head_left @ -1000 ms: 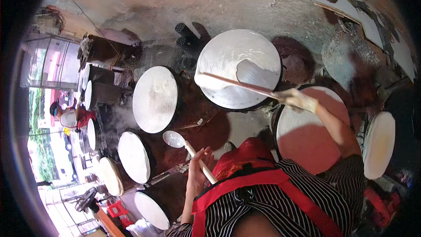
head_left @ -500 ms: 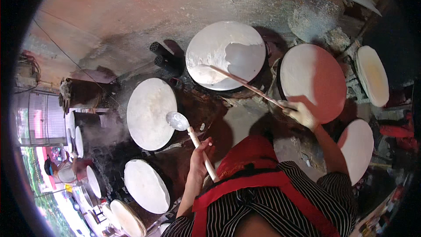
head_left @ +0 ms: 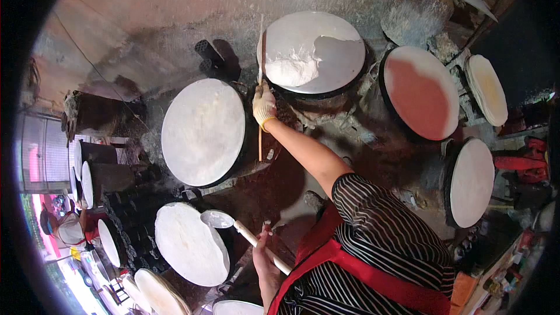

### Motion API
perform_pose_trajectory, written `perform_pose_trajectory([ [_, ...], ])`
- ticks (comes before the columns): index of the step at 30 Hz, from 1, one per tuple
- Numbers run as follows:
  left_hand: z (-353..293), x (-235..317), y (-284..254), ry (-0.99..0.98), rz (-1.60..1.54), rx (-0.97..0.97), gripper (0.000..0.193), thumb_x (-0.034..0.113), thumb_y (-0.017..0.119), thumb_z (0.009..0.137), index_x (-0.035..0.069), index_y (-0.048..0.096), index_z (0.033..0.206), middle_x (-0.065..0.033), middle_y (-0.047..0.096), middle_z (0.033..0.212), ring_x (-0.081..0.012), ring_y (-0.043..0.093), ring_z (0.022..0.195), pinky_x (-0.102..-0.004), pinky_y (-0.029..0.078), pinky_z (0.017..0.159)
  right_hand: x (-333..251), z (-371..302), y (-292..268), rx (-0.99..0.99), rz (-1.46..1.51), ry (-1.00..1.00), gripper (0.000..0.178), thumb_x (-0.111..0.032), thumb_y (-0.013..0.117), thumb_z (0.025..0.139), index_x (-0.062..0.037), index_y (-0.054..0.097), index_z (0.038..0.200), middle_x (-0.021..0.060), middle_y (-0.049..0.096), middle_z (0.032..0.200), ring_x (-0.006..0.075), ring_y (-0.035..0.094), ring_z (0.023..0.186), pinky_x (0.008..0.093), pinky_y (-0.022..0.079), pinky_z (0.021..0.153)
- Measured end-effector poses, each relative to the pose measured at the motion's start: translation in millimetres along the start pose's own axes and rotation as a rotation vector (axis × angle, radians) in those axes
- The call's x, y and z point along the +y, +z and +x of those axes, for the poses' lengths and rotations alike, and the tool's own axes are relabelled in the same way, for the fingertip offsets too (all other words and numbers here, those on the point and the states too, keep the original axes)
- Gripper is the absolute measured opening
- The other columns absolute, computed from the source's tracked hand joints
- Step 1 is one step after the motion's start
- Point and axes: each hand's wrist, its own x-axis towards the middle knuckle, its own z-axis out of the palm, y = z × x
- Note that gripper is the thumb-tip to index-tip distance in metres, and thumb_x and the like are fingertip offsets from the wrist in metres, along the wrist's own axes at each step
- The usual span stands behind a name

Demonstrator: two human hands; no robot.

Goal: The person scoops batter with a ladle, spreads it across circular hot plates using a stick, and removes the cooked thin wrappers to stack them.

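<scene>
My right hand, in a pale knitted glove, is closed round a long thin wooden stick. That stick stands beside the left rim of the far round griddle. White batter covers much of this griddle, thick and ragged at its near left, while a grey patch shows bare on the right. Low in the middle, my left hand grips a ladle by its pale handle. The ladle's metal bowl hangs over the right edge of a white round sheet on the lower left griddle.
More round griddles with white surfaces stand at left, right and lower right. A stack of pale rounds is at far right. Dark perforated briquettes lie by the wall. Another person works at far left.
My right hand has swung left with the stick, from the right griddle to the far griddle's left side. My left hand and ladle sit lower, over the lower left griddle. The view has shifted.
</scene>
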Motion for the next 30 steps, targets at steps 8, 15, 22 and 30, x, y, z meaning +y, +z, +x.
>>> perform_pose_trajectory([
  [8,8,-5,19,0.002,0.035,-0.112,0.017,0.013,0.054,0.088,0.001,0.054,0.1,-0.0091,0.062,0.101,-0.0197,0.059,0.094,-0.035,0.047,0.09,43,-38,-145,-0.216,0.155,0.165,0.032,-0.025,0.044,0.094,-0.0099,0.05,0.122,0.0093,0.053,0.064,0.0186,0.049,0.05,0.0352,0.038,0.046],
  [15,10,-17,38,-0.103,0.063,-0.228,0.011,0.01,0.061,0.082,0.006,0.055,0.091,-0.0076,0.058,0.114,-0.0159,0.057,0.098,-0.0303,0.044,0.093,14,1,-205,-0.197,0.45,0.285,0.032,-0.021,0.039,0.095,-0.0211,0.04,0.128,-0.0019,0.041,0.055,0.0102,0.034,0.035,0.026,0.029,0.029],
  [22,2,-29,81,-0.055,0.162,-0.191,0.015,0.015,0.057,0.085,0.008,0.056,0.098,-0.0038,0.063,0.099,-0.0186,0.059,0.092,-0.0323,0.047,0.085,30,-26,-209,-0.691,0.252,0.227,0.041,-0.014,0.042,0.094,-0.0174,0.039,0.135,-0.0058,0.04,0.055,0.0053,0.035,0.037,0.0196,0.032,0.029],
  [30,1,-48,135,-0.088,0.184,-0.239,0.01,0.012,0.06,0.083,0.008,0.055,0.091,-0.0053,0.06,0.109,-0.013,0.056,0.097,-0.0294,0.043,0.093,24,47,-289,-0.454,0.454,0.358,0.039,-0.018,0.039,0.095,-0.0177,0.039,0.134,-0.001,0.045,0.061,0.0078,0.036,0.04,0.0234,0.03,0.031],
])
